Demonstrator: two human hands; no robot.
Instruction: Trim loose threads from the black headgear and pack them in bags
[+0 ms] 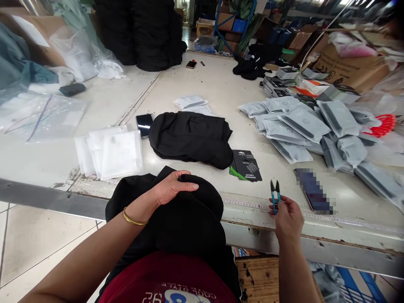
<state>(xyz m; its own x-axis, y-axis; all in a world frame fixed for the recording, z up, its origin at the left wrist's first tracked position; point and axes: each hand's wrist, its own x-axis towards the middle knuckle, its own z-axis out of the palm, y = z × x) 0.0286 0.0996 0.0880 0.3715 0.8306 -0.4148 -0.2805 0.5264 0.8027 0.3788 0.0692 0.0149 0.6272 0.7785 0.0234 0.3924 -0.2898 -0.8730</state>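
Observation:
My left hand (172, 186) is closed on the edge of a black cloth (192, 214) that lies bunched over my lap, its thumb on top of the fabric. Off to the right, at the table's front edge, my right hand (288, 216) grips a pair of thread snips (275, 197) with teal handles, the dark blades pointing away from me. A folded pile of black fabric (191, 136) rests on the table in front of me. Beside its right corner are black and green cardboard tags (246, 165) printed "ACTOR'S HEADGEAR".
White plastic sleeves (121, 153) and a phone (144, 125) lie to the left. A heap of packed pouches (293, 122) covers the right side, with another phone (314, 191) nearby. A measuring tape (249, 204) runs along the front edge. Tall black stacks (151, 33) stand at the back.

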